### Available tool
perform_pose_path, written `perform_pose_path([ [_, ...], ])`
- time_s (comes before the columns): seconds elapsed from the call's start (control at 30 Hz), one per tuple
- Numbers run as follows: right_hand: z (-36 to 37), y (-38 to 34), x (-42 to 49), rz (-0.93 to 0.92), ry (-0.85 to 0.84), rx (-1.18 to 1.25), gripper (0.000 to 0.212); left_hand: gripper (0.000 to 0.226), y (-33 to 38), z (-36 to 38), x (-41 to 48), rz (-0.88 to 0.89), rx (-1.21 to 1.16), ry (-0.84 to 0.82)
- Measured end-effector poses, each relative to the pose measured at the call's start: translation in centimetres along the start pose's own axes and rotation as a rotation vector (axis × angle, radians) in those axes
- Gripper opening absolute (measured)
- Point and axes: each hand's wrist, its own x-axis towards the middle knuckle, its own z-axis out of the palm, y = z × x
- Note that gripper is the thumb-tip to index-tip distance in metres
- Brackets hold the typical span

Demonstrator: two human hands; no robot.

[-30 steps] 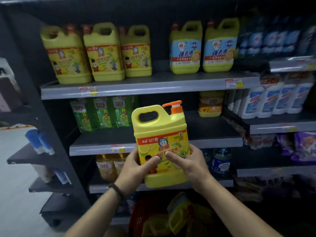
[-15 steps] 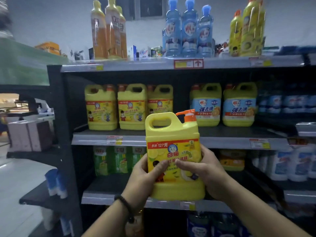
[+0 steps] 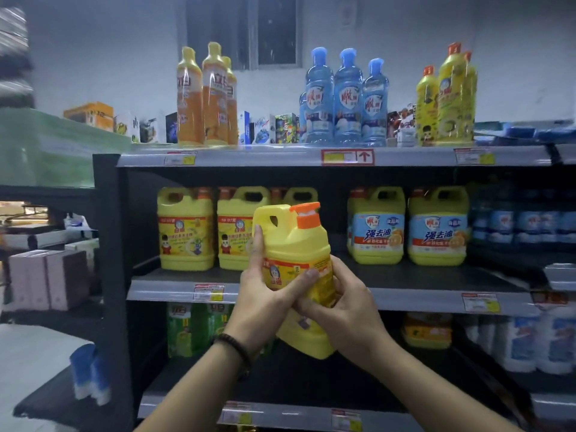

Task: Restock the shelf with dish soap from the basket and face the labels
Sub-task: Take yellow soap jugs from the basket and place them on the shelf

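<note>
A yellow dish soap jug (image 3: 297, 244) with an orange pump cap is held up in front of the middle shelf (image 3: 405, 294), turned so its label faces left. My left hand (image 3: 260, 294) grips its left side with the thumb across the label. My right hand (image 3: 343, 304) grips the lower right side. Matching yellow jugs (image 3: 185, 229) stand on the left of that shelf, labels forward. The basket is out of view.
Two yellow jugs with blue labels (image 3: 436, 227) stand on the shelf's right, with a gap in the middle behind the held jug. Tall orange, blue and yellow bottles (image 3: 346, 98) line the top shelf. Green bottles (image 3: 184, 328) sit on the shelf below.
The jug has been raised from the lower shelf level to the middle shelf and rotated so the label now faces left. The view has tilted upward.
</note>
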Motion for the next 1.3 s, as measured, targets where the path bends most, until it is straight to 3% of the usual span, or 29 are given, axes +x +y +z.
perform_pose_path([
  [0.27,-1.9,-0.5,3.5,0.012,0.002,0.139,0.044,0.126,-0.3,-1.3,3.5,0.069,0.14,0.003],
  [0.5,-2.8,1.8,7.3,0.09,0.049,0.238,0.042,0.076,-1.1,-0.8,7.7,0.003,0.096,-0.05],
  [0.73,-4.0,5.5,11.1,0.181,0.024,0.261,0.042,0.064,-3.8,-0.1,11.5,-0.032,0.075,-0.029],
  [1.0,-4.8,10.2,15.9,0.247,-0.029,0.285,0.046,0.073,-7.2,0.2,15.8,0.007,0.285,0.016],
  [1.13,-5.2,12.9,18.2,0.298,-0.041,0.105,0.056,0.087,-9.7,0.0,16.8,0.02,0.444,0.045],
  [1.3,-4.7,14.7,20.2,0.29,-0.036,-0.049,0.057,0.086,-11.6,-0.6,16.8,0.032,0.572,0.031],
])
